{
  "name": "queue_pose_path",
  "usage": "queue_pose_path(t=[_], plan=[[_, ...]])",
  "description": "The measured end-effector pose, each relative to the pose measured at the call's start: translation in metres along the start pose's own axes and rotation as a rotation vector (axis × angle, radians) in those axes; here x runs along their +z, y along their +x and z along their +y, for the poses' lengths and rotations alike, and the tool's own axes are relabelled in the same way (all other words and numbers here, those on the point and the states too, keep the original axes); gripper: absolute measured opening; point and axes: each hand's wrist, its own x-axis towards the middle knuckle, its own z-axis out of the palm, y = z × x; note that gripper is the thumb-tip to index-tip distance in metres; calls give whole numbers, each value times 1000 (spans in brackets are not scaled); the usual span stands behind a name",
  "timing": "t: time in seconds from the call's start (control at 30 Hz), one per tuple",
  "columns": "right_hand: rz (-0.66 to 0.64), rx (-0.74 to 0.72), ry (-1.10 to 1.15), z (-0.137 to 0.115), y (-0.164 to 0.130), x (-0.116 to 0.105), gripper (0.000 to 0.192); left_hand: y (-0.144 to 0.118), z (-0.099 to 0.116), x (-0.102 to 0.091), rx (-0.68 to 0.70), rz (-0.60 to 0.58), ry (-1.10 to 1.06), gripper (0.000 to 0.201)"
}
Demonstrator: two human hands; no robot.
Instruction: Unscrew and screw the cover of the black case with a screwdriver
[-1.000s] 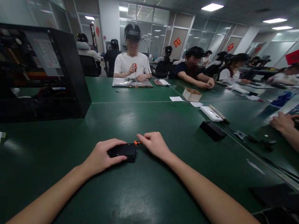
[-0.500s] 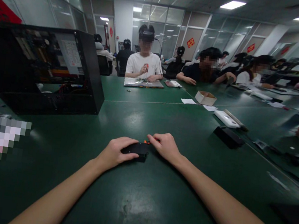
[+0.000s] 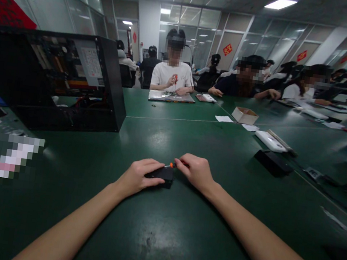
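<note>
While your left hand [image 3: 136, 176] clamps the small black box [image 3: 163, 175] flat on the tabletop [image 3: 159, 231], your right hand [image 3: 198, 172] pinches an orange-tipped screwdriver [image 3: 172, 164] at the box's far edge. The box looks closed; the tool is engaged, with unfastening seemingly unfinished.

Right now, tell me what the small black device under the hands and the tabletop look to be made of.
Small black device: probably plastic or painted metal, matte black, no glare; too small to settle. Green table: smooth, semi-gloss mat or laminate, mirroring the ceiling lights in soft patches.
</note>
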Motion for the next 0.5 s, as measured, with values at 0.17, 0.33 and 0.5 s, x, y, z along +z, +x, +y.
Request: queue_pose_path(t=[0.17, 0.33, 0.5], plan=[[-78, -14, 20, 1, 2, 0, 53, 1, -2, 1, 7, 18, -7, 43], [-68, 21, 65, 3, 1, 6, 50, 2, -3, 5, 47, 41, -10, 41], [-191, -184, 48, 4, 1, -8, 35, 1, -2, 3, 28, 27, -8, 42]])
